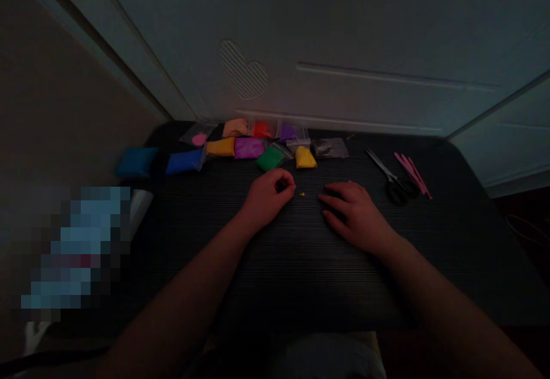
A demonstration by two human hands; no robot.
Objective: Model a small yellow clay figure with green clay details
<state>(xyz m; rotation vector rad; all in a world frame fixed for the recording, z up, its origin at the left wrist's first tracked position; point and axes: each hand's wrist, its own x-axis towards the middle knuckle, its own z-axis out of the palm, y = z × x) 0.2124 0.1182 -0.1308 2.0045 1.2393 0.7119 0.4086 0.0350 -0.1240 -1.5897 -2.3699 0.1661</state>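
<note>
A tiny yellow piece (302, 194) lies on the dark table (292, 276) between my two hands. Just left of it is my left hand (270, 194), its thumb and index finger curled together into a ring; whatever their tips hold, if anything, is too small to name. My right hand (354, 213) rests to the right of the piece, fingers spread and nothing in them. Beyond the hands sit a yellow clay packet (305, 157) and a green clay packet (270, 158).
More packets stretch along the back, including a blue one (184, 162) and a purple one (250, 148). Black-handled scissors (389, 176) and pink tools (412, 174) lie at right. A blurred-out object (81, 247) is at left. Behind stands a pale panel (344, 41).
</note>
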